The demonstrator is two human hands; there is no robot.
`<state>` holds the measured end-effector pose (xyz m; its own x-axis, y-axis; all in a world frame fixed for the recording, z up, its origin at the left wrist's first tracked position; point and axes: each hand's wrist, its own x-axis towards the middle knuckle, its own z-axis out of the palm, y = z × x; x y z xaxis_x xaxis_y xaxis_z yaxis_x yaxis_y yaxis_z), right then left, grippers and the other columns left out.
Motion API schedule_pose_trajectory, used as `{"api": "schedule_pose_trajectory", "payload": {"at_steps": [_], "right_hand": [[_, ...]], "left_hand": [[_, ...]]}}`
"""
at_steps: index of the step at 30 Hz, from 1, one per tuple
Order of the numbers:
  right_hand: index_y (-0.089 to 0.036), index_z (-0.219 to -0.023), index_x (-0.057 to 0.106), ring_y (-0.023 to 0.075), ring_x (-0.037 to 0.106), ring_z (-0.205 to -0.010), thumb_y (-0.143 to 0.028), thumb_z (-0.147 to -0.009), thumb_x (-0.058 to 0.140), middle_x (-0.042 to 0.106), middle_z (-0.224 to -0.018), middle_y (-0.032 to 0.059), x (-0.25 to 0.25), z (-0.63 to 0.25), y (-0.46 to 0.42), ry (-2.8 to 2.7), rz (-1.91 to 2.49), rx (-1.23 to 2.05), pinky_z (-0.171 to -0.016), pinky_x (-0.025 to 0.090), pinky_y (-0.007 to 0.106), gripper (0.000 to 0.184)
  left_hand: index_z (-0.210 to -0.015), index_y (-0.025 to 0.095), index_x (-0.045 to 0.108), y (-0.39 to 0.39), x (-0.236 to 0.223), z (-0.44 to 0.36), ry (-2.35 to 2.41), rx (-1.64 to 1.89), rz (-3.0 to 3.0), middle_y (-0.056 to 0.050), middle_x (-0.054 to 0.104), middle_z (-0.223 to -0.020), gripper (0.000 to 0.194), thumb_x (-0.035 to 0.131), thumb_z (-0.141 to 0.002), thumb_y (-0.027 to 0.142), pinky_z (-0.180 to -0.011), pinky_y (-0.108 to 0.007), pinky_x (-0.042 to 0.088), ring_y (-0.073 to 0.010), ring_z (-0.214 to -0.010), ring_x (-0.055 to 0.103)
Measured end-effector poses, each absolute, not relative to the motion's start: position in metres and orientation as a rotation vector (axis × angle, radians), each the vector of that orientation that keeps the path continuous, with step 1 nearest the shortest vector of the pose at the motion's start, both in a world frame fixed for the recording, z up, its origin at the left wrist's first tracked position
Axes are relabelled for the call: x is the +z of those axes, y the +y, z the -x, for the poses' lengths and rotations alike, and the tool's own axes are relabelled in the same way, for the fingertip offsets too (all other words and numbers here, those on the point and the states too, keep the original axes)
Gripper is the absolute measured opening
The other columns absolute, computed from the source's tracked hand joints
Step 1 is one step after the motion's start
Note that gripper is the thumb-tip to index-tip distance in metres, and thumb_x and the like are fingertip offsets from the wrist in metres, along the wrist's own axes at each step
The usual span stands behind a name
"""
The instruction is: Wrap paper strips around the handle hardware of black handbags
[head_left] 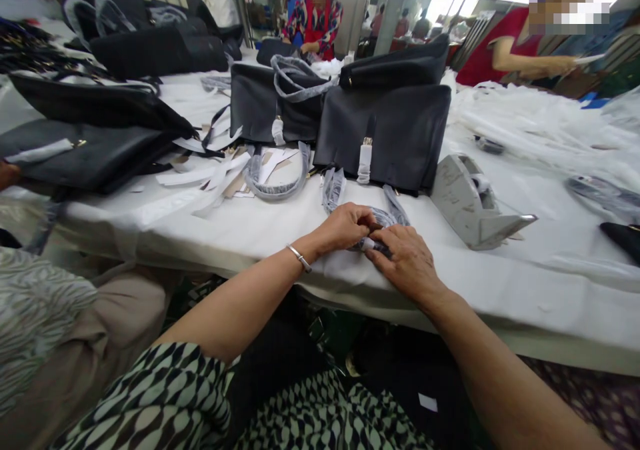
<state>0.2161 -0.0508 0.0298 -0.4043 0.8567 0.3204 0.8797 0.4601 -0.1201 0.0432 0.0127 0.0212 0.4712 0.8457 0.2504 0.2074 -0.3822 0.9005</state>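
Both hands, left (353,227) and right (403,257), pinch the plastic-wrapped handle (383,218) nearly together, at the near edge of the white-covered bench (550,283). Beyond them stands its black bag (400,130); right of that sits a grey tape dispenser (473,203), then loose paper strips (220,180) lie left.

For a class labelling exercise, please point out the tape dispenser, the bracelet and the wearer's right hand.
Tape dispenser (456,200), head view, grey side.
Bracelet (299,257), head view, silver band.
Right hand (411,258), head view, back of hand.
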Motion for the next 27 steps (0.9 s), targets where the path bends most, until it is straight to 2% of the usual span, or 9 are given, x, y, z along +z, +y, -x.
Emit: {"api": "schedule_pose_trajectory", "payload": {"at_steps": [5, 14, 27], "right_hand": [[-0.024, -0.097, 0.067, 0.0239, 0.051, -0.091, -0.035, -0.085, 0.064, 0.061, -0.093, 0.0044, 0.035, -0.216, -0.047, -2.399, 1.544, 0.002, -0.078, 0.038, 0.036, 0.017], [-0.021, -0.096, 0.071, 0.0277, 0.052, -0.105, -0.033, -0.081, 0.067, 0.062, -0.111, 0.0089, 0.012, -0.213, -0.052, -2.093, 1.481, 0.070, -0.090, 0.040, 0.042, 0.020], [-0.020, -0.089, 0.065, 0.0273, 0.054, -0.098, -0.035, -0.077, 0.070, 0.066, -0.105, 0.0085, 0.010, -0.213, -0.047, -2.002, 1.526, 0.115, -0.085, 0.044, 0.042, 0.020]], "left_hand": [[-0.070, 0.011, 0.066, 0.011, 0.017, -0.044, 0.933, 1.032, -1.956, 0.002, 0.061, -0.063, 0.015, 0.055, -0.066, 0.003, -0.063, -0.020, 0.040, -0.0098, -0.064, 0.053], [-0.072, 0.013, 0.068, 0.009, 0.013, -0.040, 0.917, 1.081, -2.051, 0.001, 0.065, -0.069, 0.017, 0.056, -0.068, 0.002, -0.075, -0.024, 0.042, -0.0127, -0.076, 0.056], [-0.075, 0.015, 0.070, 0.002, 0.027, -0.027, 0.837, 0.946, -2.136, -0.001, 0.064, -0.076, 0.017, 0.059, -0.070, 0.003, -0.082, -0.025, 0.044, -0.0147, -0.086, 0.057]]}}
